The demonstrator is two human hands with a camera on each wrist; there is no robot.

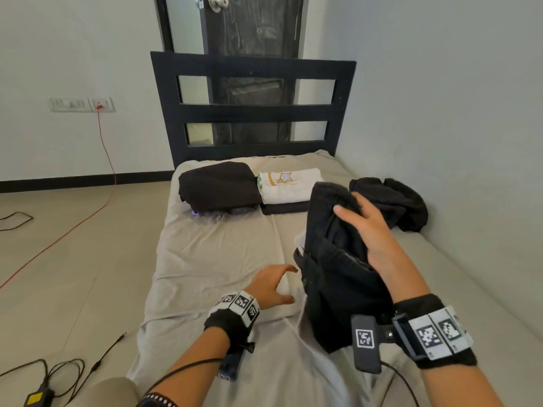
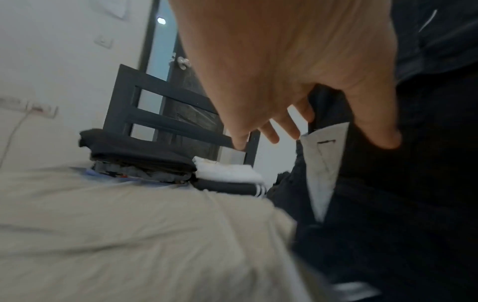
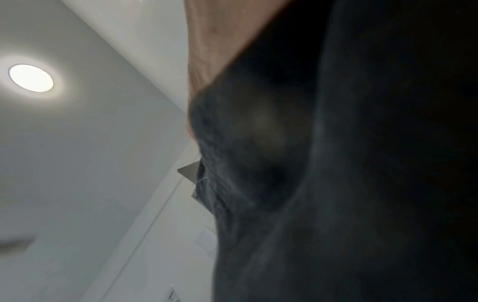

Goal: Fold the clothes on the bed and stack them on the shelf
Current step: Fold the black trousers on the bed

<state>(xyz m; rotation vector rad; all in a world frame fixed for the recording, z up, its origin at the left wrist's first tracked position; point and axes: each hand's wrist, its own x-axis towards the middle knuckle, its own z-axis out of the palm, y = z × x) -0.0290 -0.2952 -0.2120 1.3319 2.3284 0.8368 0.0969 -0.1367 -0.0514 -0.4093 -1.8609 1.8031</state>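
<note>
My right hand [image 1: 357, 214] grips a folded pair of black trousers [image 1: 338, 277] and holds it up above the bed's right side. In the right wrist view the dark trousers [image 3: 336, 183] fill most of the frame. My left hand [image 1: 276, 284] hovers open over the beige sheet [image 1: 214, 259], fingers spread, just left of the trousers; the left wrist view shows its fingers [image 2: 269, 134] beside the trousers [image 2: 388, 204]. Two folded stacks lie near the headboard: a black-topped one [image 1: 219, 186] and a white-topped one [image 1: 289, 186]. A crumpled black garment [image 1: 393, 198] lies at the far right.
The black slatted headboard [image 1: 252, 110] stands against a dark door [image 1: 252, 24]. The wall runs along the bed's right side. Left of the bed, a red cable [image 1: 100, 201] and black cables with an adapter [image 1: 38, 398] lie on the tiled floor.
</note>
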